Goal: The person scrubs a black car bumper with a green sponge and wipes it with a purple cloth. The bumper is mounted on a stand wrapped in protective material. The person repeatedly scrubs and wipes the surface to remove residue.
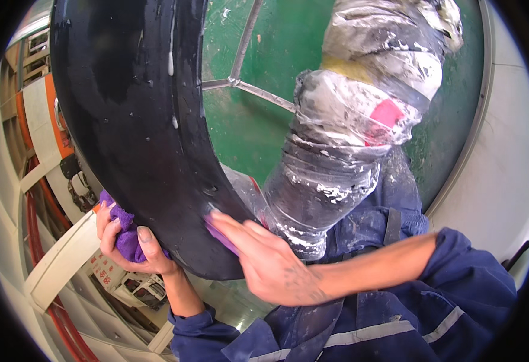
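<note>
A long, curved black panel [128,108], wet with droplets and whitish drips, stands in front of me on the left. At its lower left edge, my left hand [134,244] grips a crumpled purple cloth [128,238], the thumb turned toward the panel. My right hand [270,256] lies against the lower right part of the panel. Its fingers are extended and pressed together over a thin purple pad [220,236], mostly hidden beneath them. The pad touches the panel's surface, where a small whitish smear shows by the fingertips.
A bulky arm [337,157] wrapped in stained plastic film rises right of the panel, close to my right forearm. Behind are a green floor [258,139] and a metal bar frame [233,82]. White beams [65,259] and red pipes [38,241] stand on the left.
</note>
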Motion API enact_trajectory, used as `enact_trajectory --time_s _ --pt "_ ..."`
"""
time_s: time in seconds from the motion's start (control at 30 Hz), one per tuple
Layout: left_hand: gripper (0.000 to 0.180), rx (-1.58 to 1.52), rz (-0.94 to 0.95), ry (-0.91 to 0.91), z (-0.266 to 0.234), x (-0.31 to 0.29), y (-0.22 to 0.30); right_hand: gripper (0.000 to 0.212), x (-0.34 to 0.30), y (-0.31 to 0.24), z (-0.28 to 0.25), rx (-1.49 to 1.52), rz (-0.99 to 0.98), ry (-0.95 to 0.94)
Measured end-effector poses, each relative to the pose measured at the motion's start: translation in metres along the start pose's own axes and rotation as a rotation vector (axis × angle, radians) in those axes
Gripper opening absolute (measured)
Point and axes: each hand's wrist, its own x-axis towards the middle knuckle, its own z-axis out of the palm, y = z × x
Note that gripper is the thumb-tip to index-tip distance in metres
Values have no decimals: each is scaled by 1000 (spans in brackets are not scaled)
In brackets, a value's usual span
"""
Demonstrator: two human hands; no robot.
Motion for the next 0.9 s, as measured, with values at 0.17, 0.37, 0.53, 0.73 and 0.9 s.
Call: enact_trajectory --time_s 0.17,0.37,0.53,0.73,0.9 --pt "42 -16 8 -1 2 -1 1 67 -11 -2 -5 43 98 -4" --pt "44 -2 22 -5 -1 0 -1 67 -7 3 -7 9 15 -63" --pt "42 0 5 14 0 2 -2 71 12 4 1 -47 -62 5" --pt "41 14 22 -16 -4 -1 -1 63 -13 0 -5 -89 -24 -87" --pt "40 -6 15 -7 -3 1 -4 51 8 -3 7 -447 -278 -112"
